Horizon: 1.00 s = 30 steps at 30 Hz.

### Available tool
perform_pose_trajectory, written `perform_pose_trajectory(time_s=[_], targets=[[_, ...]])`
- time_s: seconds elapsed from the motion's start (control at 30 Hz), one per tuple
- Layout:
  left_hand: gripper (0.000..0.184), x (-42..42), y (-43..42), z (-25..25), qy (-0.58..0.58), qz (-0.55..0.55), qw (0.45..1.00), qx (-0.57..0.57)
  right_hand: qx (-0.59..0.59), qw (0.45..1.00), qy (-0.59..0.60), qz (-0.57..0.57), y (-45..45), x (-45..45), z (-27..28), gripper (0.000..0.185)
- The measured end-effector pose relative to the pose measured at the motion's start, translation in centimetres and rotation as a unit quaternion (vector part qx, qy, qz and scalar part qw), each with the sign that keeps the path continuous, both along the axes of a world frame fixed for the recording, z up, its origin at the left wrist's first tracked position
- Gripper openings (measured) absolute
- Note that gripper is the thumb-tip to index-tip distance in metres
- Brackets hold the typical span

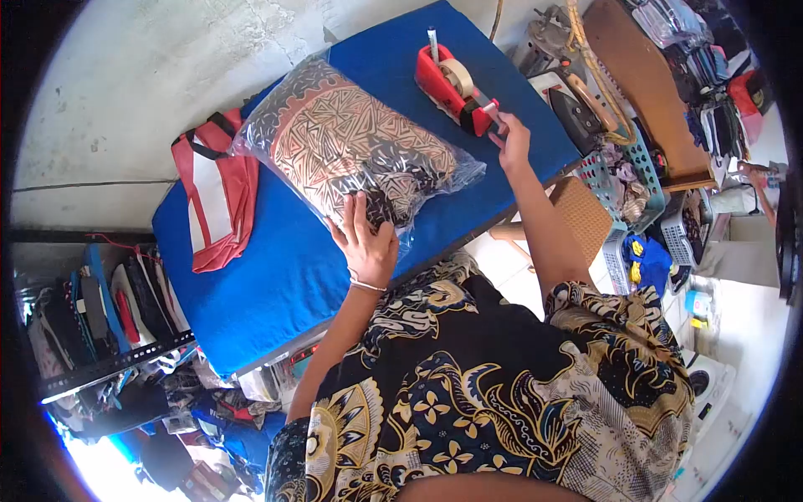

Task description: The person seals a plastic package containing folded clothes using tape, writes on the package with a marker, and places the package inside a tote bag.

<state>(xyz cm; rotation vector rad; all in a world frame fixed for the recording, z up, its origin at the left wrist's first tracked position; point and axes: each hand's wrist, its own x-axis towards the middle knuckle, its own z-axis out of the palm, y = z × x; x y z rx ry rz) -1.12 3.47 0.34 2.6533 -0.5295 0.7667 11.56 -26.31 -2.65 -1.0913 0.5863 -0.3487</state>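
Observation:
A patterned cloth bundle in a clear plastic bag (343, 142) lies on the blue-covered table (276, 284). My left hand (368, 243) rests on the bag's near side with its fingers spread. To the right stands a red tape dispenser (443, 88) with a roll of tape (457, 77) in it and a pen-like item upright at its far end. At the dispenser's near end my right hand (513, 142) is closed, its fingers pinching the end of a strip of tape (488, 107).
A red and white bag (219, 197) lies at the table's left. Beyond the right edge are an iron (573, 113), a woven stool (579, 216), teal and white baskets (651, 180) and a brown board (652, 84). Clothes hang on a rack (117, 364) at the lower left.

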Motion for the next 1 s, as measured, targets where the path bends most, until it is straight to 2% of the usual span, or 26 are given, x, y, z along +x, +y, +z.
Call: perform_pose_trajectory(time_s=[0.13,0.27,0.33,0.37,0.4,0.43,0.5,0.57,0.63,0.67,0.7,0.77,0.83,0.9,0.97,1.0], targets=[[0.013,0.1,0.0,0.0,-0.001,-0.005,1.0,-0.001,-0.101,0.984,0.125,0.078,-0.7,-0.2,-1.1,0.031],[0.013,0.0,-0.1,0.0,-0.011,-0.002,1.0,-0.015,-0.074,0.971,0.175,0.148,-2.1,0.2,-1.7,0.033],[0.013,0.1,-0.1,0.1,-0.021,-0.003,1.0,-0.016,-0.137,0.933,0.237,0.232,-2.5,-0.5,-2.0,0.038],[0.013,0.2,-0.2,0.1,-0.019,-0.001,1.0,-0.016,-0.141,0.933,0.234,0.234,-3.5,-0.6,-1.7,0.038],[0.013,0.0,-0.1,0.1,-0.014,0.003,1.0,-0.014,-0.344,0.836,0.221,0.366,-4.2,-1.4,-0.3,0.038],[0.012,-0.3,0.1,-0.1,-0.011,0.002,1.0,0.001,-0.52,0.683,0.193,0.475,-4.2,-2.9,0.4,0.037],[0.012,0.0,0.0,-0.1,-0.007,0.001,1.0,0.012,-0.741,0.492,-0.028,0.456,-2.9,-7.2,0.8,0.032],[0.012,0.0,0.0,-0.2,-0.012,0.002,1.0,0.009,-0.76,0.447,-0.059,0.469,1.2,-11.7,4.1,0.024],[0.011,-0.1,0.0,-0.2,-0.014,0.002,1.0,0.006,-0.735,0.397,-0.235,0.497,4.2,-13.0,5.0,0.022],[0.011,-0.1,0.0,-0.1,-0.012,-0.003,1.0,0.0,-0.733,0.364,-0.284,0.5,5.6,-12.8,5.5,0.019],[0.011,0.0,0.1,-0.1,-0.01,-0.006,1.0,-0.004,-0.733,0.363,-0.286,0.5,6.9,-12.0,4.9,0.019],[0.01,-0.1,0.0,0.0,-0.007,-0.003,1.0,-0.011,-0.745,0.308,-0.428,0.41,9.0,-9.2,3.4,0.014],[0.012,-0.1,0.0,0.1,-0.009,0.002,1.0,-0.001,-0.785,0.222,-0.468,0.339,10.3,-6.8,3.9,0.011],[0.013,-0.3,-0.1,0.3,-0.01,0.007,1.0,-0.004,-0.759,0.236,-0.517,0.317,11.2,-5.4,4.3,0.011],[0.014,-0.4,-0.2,0.6,-0.006,0.008,1.0,-0.008,-0.765,0.21,-0.548,0.266,10.9,-5.0,4.9,0.009],[0.014,-0.4,-0.3,0.8,0.001,0.006,1.0,-0.01,-0.777,0.235,-0.538,0.227,11.2,-4.8,5.3,0.009]])
